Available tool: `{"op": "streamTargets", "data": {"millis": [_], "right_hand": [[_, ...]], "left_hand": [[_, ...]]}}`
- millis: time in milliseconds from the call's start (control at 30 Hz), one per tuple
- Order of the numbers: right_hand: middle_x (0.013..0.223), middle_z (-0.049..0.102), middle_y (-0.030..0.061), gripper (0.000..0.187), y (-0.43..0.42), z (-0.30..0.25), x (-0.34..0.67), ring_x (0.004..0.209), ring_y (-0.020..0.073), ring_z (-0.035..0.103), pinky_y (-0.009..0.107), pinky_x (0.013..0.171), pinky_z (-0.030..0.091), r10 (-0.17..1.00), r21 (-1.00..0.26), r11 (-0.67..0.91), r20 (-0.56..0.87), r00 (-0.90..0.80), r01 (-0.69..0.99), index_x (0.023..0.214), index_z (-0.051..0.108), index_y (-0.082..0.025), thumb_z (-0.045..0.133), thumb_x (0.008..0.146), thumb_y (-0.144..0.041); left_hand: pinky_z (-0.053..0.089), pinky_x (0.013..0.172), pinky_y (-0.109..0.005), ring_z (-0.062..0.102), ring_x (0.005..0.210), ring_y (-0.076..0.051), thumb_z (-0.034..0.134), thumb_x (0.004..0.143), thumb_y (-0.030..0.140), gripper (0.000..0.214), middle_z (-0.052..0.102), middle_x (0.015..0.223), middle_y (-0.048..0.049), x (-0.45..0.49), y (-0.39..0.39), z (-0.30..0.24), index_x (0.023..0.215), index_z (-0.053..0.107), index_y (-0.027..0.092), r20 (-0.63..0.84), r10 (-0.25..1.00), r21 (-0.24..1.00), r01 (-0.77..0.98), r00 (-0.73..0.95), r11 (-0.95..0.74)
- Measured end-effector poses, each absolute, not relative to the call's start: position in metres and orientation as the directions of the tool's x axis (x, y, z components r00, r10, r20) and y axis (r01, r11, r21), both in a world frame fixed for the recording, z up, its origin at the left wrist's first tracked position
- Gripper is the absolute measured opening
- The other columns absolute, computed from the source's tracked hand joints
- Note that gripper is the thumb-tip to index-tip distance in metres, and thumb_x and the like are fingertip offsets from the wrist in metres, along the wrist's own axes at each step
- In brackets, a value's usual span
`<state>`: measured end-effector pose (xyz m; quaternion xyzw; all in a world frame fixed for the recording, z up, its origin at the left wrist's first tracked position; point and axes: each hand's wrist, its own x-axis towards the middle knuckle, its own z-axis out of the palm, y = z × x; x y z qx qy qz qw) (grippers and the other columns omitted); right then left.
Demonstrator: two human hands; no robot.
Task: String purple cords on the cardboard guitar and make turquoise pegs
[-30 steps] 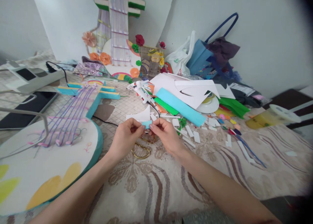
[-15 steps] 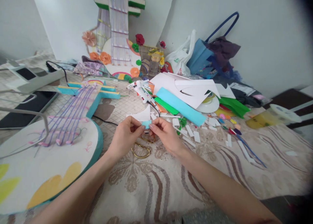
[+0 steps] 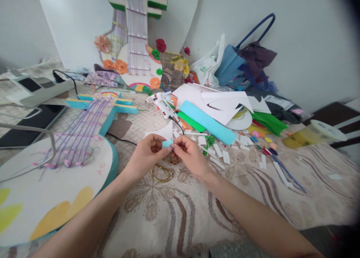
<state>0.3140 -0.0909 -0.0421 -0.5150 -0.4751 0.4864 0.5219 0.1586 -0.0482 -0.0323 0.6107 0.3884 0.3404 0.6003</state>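
Note:
Between my two hands is a small piece of light blue paper (image 3: pixel 167 143), held above the patterned tablecloth. My left hand (image 3: pixel 149 150) pinches its left side with thumb and fingers. On the other side, my right hand (image 3: pixel 188 153) grips the right edge, its fingertips almost touching the left thumb. Gold-handled scissors (image 3: pixel 162 174) lie just beneath, their blades hidden by the hands. Behind the hands rests a cut piece of white paper (image 3: pixel 164 130). To my left lies a cardboard guitar (image 3: pixel 81 179) with blue edges and purple yarn strings.
A white glue gun (image 3: pixel 161 102) with a cord sits beyond the hands. White paper sheets (image 3: pixel 208 96), a blue paper strip (image 3: pixel 208 122) and many white scraps (image 3: pixel 222 153) spread to the right. A plastic cup (image 3: pixel 303 134) lies at far right; a phone (image 3: pixel 30 125) at left.
The blue paper has tilted slightly in my fingers, and my left thumb has shifted right toward my right fingertips. The things on the table stay in place.

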Motion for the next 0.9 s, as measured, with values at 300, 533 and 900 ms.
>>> {"op": "streamTargets", "data": {"millis": [300, 533, 900], "right_hand": [[0.062, 0.056, -0.0042, 0.019, -0.0913, -0.038, 0.3143, 0.056, 0.0091, 0.054, 0.022, 0.055, 0.044, 0.998, -0.999, -0.018, -0.021, 0.06, -0.04, 0.078, 0.055, -0.018, 0.065, 0.08, -0.034], [0.077, 0.06, -0.0024, 0.021, -0.0902, -0.0341, 0.3182, 0.068, 0.0105, 0.058, 0.024, 0.063, 0.047, 1.0, -0.997, -0.006, -0.006, -0.006, -0.08, 0.091, 0.055, -0.021, 0.067, 0.079, -0.031], [0.072, 0.064, -0.0018, 0.024, -0.0861, -0.0378, 0.323, 0.063, 0.0102, 0.062, 0.023, 0.059, 0.051, 0.994, -0.97, -0.113, -0.108, -0.036, -0.216, 0.088, 0.06, -0.018, 0.074, 0.071, -0.028]], "left_hand": [[0.044, 0.061, -0.023, 0.057, 0.064, -0.01, 0.069, 0.071, 0.023, 0.03, 0.063, 0.074, 0.0004, 0.1569, -0.0464, -0.0296, 0.094, 0.053, 0.014, -0.145, 0.856, 0.981, -0.044, 0.497, 0.191], [0.045, 0.063, -0.025, 0.059, 0.065, -0.011, 0.067, 0.071, 0.021, 0.025, 0.063, 0.07, 0.0007, 0.1575, -0.0489, -0.0261, 0.091, 0.054, 0.014, -0.138, 0.86, 0.986, -0.017, 0.491, 0.168], [0.044, 0.063, -0.027, 0.059, 0.066, -0.013, 0.066, 0.073, 0.025, 0.027, 0.063, 0.072, -0.0008, 0.1581, -0.0482, -0.0282, 0.093, 0.053, 0.014, -0.108, 0.86, 0.993, 0.019, 0.499, 0.113]]}}
